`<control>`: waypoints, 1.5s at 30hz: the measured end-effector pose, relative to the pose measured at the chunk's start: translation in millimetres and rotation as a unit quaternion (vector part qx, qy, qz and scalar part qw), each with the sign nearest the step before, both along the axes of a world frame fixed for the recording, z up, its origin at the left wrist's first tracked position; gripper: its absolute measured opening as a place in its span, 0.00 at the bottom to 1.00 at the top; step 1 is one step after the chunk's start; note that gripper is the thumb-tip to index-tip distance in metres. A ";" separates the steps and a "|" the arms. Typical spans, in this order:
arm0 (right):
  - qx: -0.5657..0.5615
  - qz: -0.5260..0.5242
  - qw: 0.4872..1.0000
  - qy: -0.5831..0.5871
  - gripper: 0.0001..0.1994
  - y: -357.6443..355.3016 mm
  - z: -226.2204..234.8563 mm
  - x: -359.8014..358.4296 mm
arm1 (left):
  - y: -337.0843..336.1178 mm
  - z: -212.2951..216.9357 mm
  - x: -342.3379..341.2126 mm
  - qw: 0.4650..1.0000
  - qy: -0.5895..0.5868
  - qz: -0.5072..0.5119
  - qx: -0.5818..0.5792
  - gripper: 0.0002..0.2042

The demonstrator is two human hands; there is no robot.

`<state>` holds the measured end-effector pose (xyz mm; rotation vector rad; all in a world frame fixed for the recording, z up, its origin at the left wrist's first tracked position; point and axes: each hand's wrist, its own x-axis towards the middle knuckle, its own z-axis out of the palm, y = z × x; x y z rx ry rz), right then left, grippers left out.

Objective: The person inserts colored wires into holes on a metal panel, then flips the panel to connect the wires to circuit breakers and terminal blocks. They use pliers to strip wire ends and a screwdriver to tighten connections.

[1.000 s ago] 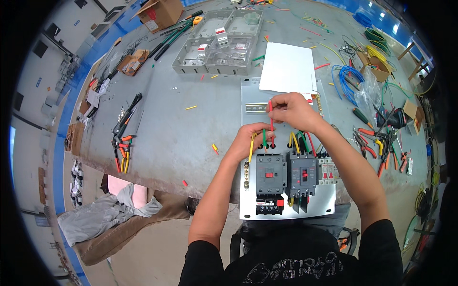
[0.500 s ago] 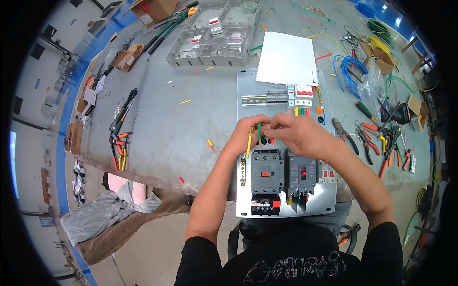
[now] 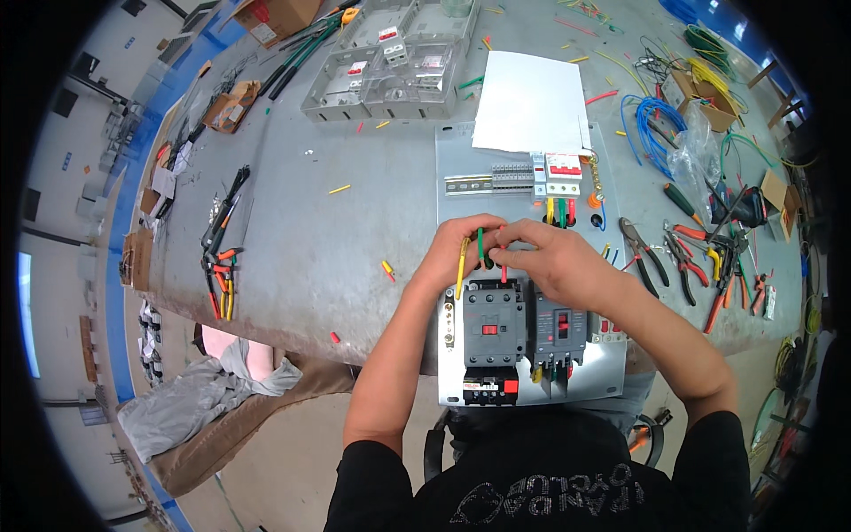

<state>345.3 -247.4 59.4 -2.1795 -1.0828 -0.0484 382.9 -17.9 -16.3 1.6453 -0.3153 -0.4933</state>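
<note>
Left hand (image 3: 456, 257): pinches the yellow wire (image 3: 462, 266).
Right hand (image 3: 551, 262): fingers closed around the red wire (image 3: 503, 263).
Done: three wires stand in the near grey switch box (image 3: 493, 323).
Left: wire tops look loose.

The person wears a black short-sleeved T-shirt (image 3: 541, 492) with pale grey block lettering printed across the chest; its sleeves end above the elbows, leaving both forearms uncovered; the left hand (image 3: 461, 253) and right hand (image 3: 554, 262) are ungloved, without rings or watch

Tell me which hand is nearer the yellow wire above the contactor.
Left. The left hand grips the yellow wire; the right hand sits beside it, pinching the red wire.
</note>
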 end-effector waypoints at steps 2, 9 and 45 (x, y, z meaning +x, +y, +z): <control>0.032 -0.023 0.999 0.012 0.21 -6.1 2.8 -2.0 | 0.1 6.2 -2.4 1.000 0.007 -0.003 -0.002 0.10; 0.109 -0.195 0.975 0.015 0.18 -97.1 42.9 -39.5 | 15.0 19.9 -16.8 0.997 0.010 0.019 0.079 0.16; 0.298 -0.312 0.795 0.426 0.18 -262.4 -62.6 -49.0 | 8.8 38.3 -16.0 0.927 0.266 -0.035 -0.261 0.27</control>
